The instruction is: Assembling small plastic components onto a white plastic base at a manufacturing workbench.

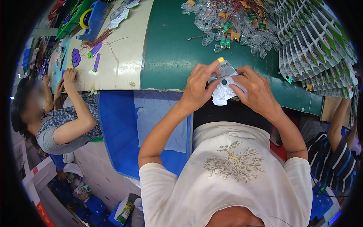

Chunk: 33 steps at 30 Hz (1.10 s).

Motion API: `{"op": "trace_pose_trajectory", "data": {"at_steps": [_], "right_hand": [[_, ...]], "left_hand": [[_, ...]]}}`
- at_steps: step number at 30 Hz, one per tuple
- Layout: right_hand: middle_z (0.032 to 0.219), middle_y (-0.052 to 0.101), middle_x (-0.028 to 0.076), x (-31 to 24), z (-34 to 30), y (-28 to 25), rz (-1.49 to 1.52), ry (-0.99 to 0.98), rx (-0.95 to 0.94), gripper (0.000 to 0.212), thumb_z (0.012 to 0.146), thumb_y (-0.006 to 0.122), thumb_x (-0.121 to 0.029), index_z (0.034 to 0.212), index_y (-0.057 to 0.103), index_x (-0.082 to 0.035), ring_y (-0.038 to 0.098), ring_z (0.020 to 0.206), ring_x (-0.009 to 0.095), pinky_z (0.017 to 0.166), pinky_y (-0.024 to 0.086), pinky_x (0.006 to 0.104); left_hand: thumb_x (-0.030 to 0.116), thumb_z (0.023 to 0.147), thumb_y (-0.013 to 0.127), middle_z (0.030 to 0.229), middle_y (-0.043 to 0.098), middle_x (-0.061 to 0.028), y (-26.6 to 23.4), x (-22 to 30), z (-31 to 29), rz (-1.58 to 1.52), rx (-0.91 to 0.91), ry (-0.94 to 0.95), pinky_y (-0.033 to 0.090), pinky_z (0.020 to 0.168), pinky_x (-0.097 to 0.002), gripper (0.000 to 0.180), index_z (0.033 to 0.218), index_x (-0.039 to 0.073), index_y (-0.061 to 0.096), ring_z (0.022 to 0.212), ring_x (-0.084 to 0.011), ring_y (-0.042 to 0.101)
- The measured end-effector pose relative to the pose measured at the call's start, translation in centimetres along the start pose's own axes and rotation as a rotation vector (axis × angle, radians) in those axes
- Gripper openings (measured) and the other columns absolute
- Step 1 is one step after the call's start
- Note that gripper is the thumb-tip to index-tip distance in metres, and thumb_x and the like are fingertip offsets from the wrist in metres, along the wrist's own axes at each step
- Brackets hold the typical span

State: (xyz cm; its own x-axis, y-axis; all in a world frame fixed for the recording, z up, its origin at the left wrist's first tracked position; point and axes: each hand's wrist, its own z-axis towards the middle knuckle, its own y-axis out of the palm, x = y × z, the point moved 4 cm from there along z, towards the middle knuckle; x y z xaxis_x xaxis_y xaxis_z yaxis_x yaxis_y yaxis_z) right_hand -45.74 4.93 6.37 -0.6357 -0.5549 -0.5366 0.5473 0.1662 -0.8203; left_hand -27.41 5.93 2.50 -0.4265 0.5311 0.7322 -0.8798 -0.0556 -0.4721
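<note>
A white plastic shell part point(221, 94) with a round dark hole is held between my two hands at the table's front edge. A clear plastic piece point(228, 69) lies against its far side. My left hand point(199, 86) grips the left side with thumb and fingers, and a yellow cover point(221, 60) sits on one fingertip. On the right side, my right hand point(258, 90) is closed on the same part, thumb and index finger near the hole. Whatever lies under the fingers is hidden.
Clear plastic pieces with red wires and small green boards form a pile point(242, 26) at the back. Stacked white-and-green shells point(314, 45) stand on the right. A blue bin point(121, 132) is at my left. One co-worker point(72, 117) handles purple parts; another point(332, 151) sits right.
</note>
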Motion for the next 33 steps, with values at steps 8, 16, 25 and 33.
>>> {"op": "trace_pose_trajectory", "data": {"at_steps": [8, 16, 25, 33], "right_hand": [[0.1, 0.061, 0.013, 0.4, 0.1, 0.3, 0.028, 0.036, -0.019, 0.019, 0.08, 0.075, -0.01, 0.096, 0.068, -0.001, 0.065, 0.081, 0.033, 0.067, 0.052, 0.0427], [0.082, 0.056, 0.012, 0.4, 1.6, 0.6, -0.05, -0.045, 0.156, 0.011, 0.072, 0.072, 0.0, 0.077, 0.062, 0.0, 0.059, 0.077, 0.03, 0.065, 0.048, 0.042], [0.081, 0.052, 0.011, -0.5, 1.6, 0.5, -0.159, -0.136, 0.02, 0.011, 0.065, 0.071, -0.001, 0.071, 0.062, 0.0, 0.054, 0.083, 0.028, 0.072, 0.044, 0.0403], [0.087, 0.057, 0.013, -0.9, 1.3, -0.7, 0.014, -0.032, 0.032, 0.005, 0.075, 0.067, 0.003, 0.079, 0.065, 0.003, 0.06, 0.078, 0.03, 0.069, 0.048, 0.0411]], "left_hand": [[-0.007, 0.075, 0.072, 0.102, 0.072, -0.004, 0.2, -0.1, 1.1, -0.007, -0.21, 0.081, 0.048, 0.081, -0.0382, 0.07, 0.14, 0.006, 0.049, 0.09, -0.0271, 0.059], [-0.007, 0.075, 0.072, 0.093, 0.074, -0.0032, 0.1, -0.3, 0.6, 0.007, -0.15, 0.098, 0.05, 0.08, -0.0368, 0.064, 0.135, 0.006, 0.055, 0.085, -0.0253, 0.062], [-0.008, 0.075, 0.071, 0.099, 0.073, -0.0042, 0.2, -0.8, 0.7, -0.02, -0.175, 0.068, 0.048, 0.081, -0.0364, 0.067, 0.138, 0.007, 0.054, 0.086, -0.0251, 0.061], [-0.008, 0.08, 0.064, 0.107, 0.072, -0.0037, 0.2, -0.1, 2.0, -0.014, -0.361, 0.004, 0.044, 0.09, -0.0386, 0.072, 0.146, 0.011, 0.045, 0.094, -0.027, 0.056]]}}
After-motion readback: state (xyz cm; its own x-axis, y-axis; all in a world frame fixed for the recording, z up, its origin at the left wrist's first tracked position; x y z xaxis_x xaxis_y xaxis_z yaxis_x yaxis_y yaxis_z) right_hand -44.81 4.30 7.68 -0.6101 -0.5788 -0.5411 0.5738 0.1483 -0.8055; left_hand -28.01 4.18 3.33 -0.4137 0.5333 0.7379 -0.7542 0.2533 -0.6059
